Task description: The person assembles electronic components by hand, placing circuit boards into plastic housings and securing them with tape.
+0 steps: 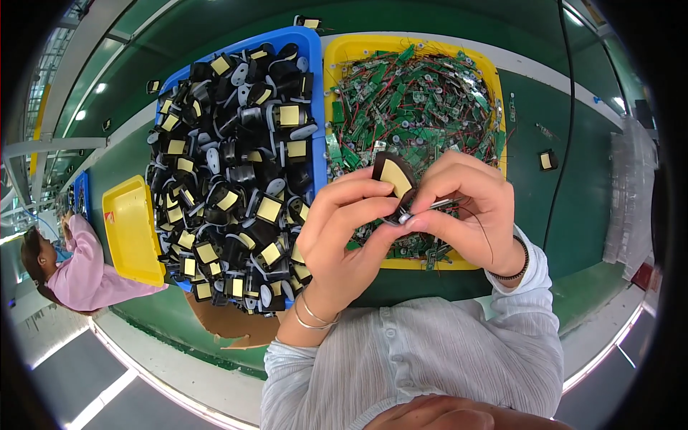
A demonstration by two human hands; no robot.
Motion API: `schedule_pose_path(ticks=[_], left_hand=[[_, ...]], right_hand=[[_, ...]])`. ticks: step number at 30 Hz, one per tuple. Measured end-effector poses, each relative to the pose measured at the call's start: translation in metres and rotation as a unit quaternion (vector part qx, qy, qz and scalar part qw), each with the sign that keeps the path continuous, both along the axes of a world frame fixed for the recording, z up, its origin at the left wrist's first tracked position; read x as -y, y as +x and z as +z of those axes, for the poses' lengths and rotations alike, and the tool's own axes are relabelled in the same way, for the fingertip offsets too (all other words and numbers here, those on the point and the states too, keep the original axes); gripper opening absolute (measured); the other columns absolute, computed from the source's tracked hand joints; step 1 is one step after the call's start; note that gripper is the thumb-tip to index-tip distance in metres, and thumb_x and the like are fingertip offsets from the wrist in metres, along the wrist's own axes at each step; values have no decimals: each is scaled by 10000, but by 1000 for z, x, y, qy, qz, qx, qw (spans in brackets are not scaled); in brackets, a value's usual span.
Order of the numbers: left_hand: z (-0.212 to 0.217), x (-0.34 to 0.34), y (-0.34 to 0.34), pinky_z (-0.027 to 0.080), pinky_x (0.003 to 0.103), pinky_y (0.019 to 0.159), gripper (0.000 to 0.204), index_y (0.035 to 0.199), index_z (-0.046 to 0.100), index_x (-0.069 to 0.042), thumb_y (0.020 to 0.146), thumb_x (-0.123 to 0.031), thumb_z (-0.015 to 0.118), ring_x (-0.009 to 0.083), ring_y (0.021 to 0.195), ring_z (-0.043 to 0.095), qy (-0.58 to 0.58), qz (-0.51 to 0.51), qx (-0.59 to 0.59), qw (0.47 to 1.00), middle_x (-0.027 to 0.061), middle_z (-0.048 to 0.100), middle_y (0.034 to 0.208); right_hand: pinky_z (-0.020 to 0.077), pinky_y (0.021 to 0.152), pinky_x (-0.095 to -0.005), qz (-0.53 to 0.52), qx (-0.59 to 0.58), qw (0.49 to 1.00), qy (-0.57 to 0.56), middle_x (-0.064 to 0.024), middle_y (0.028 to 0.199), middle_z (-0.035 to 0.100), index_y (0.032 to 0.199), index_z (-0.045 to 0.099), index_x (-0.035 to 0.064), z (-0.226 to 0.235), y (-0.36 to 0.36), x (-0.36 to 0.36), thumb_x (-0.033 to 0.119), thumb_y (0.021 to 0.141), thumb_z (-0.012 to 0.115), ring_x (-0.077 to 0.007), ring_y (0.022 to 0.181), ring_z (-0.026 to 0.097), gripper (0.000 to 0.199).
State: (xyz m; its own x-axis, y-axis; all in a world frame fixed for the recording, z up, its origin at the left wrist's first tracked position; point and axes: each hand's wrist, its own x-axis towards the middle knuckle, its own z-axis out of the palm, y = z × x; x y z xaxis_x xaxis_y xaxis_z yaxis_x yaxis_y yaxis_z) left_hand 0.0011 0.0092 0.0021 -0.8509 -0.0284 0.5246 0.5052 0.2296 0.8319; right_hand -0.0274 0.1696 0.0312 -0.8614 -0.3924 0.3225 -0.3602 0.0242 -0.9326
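Note:
My left hand (342,222) pinches a black plastic part (393,172) that carries a cream pad, holding it tilted over the near edge of the yellow tray (501,86). Close against it, my right hand (469,204) grips a small wired circuit board (446,203) between thumb and fingers. A thin dark wire hangs down past the right palm. The two pieces meet at the fingertips, where a small round whitish piece shows; whether they are joined cannot be made out. Many green boards with red and black wires (408,100) fill the tray beneath.
Left of the yellow tray, a blue tray (313,54) is heaped with black parts bearing cream pads (269,209). Beyond it stands a second yellow tray (129,233). A co-worker in pink (93,269) sits far left. A black cable (568,143) crosses the green table on the right, near a loose black part (547,160).

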Motion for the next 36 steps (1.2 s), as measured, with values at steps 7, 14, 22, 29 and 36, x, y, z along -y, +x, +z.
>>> schedule_pose_path(ticks=[7, 14, 22, 29, 36], left_hand=[[3, 2, 1, 490, 344, 760, 282, 818, 612, -13, 571, -37, 745, 275, 869, 587, -5, -14, 0, 1000, 100, 605, 887], [4, 2, 1, 502, 327, 741, 269, 803, 617, -15, 567, -42, 742, 293, 884, 590, -47, -12, -50, 998, 83, 616, 876], [12, 2, 7, 508, 303, 682, 182, 814, 636, 4, 635, 30, 657, 301, 917, 573, -151, 31, -118, 981, 85, 610, 897], [12, 5, 8, 493, 309, 709, 184, 809, 618, 11, 635, 6, 678, 294, 910, 576, -136, 15, -79, 987, 91, 610, 881], [4, 6, 3, 463, 319, 769, 223, 928, 536, 30, 723, 3, 618, 259, 944, 557, 96, -74, 60, 991, 167, 557, 995]], right_hand=[[464, 555, -223, 1, 5, 1000, 20, -64, 724, 551, 762, 579, 3, 4, -1, -2, 6, 676, 676, -135, 628, 559, 130], [460, 542, -221, -30, 32, 999, 17, -63, 707, 538, 718, 565, 3, 4, 6, 1, 10, 670, 679, -134, 615, 553, 125], [430, 523, -232, -31, 5, 998, 62, -72, 681, 548, 708, 561, 11, 8, 6, 0, 19, 643, 687, -159, 603, 546, 142], [420, 529, -241, -9, 2, 998, 56, -67, 690, 558, 716, 561, 20, 3, 1, 0, 59, 658, 690, -167, 611, 549, 147], [477, 555, -215, 24, 163, 986, -30, -60, 773, 595, 828, 566, 7, 7, -1, 2, 67, 730, 639, -121, 716, 597, 135]])
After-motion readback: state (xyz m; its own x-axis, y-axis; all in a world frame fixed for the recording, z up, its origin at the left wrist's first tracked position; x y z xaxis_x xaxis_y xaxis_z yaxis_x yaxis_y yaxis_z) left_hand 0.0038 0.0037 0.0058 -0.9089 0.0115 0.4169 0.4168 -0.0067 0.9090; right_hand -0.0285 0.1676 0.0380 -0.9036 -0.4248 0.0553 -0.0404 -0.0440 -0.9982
